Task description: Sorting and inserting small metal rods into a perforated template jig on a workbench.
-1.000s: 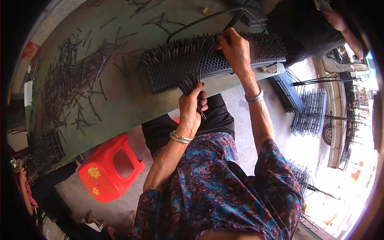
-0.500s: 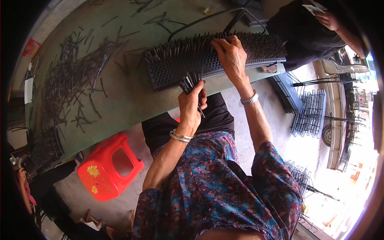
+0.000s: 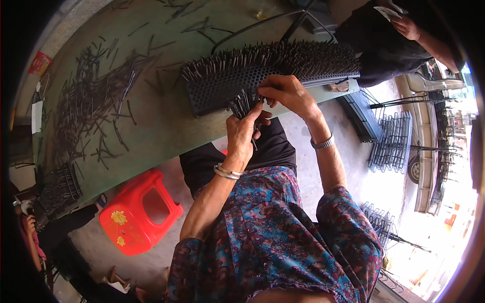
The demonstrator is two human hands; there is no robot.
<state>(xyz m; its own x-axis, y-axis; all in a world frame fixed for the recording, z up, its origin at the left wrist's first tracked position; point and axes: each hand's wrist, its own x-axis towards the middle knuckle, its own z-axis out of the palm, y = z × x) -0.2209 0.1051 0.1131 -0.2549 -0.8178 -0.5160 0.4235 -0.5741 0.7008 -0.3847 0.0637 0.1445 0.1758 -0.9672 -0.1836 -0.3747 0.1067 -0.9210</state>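
Observation:
My left hand [image 3: 240, 135] is closed around a bundle of thin dark strips [image 3: 242, 103], their ends fanning out above the thumb. Beside that bundle my right hand [image 3: 294, 98] pinches at a strip; its fingertips partly hide the spot. Just beyond both hands lies a long black perforated panel [image 3: 202, 97] at the table's near edge. Many similar strips [image 3: 323, 58] stand upright in its holes, densely on the right and along the far side. Bare holes show at its near left part.
Loose strips [image 3: 96, 86] lie scattered over the green table [image 3: 161, 121]. Bent black rods [image 3: 252, 29] rise behind the panel. A red plastic stool [image 3: 131, 227] stands at lower left. Dark wire racks [image 3: 391, 141] are on the right, and another person's hand [image 3: 406, 28] holds something pale.
My right hand has come away from the upright strips, toward me and slightly left, to the bundle. My left hand stays nearly where it was, still holding the bundle.

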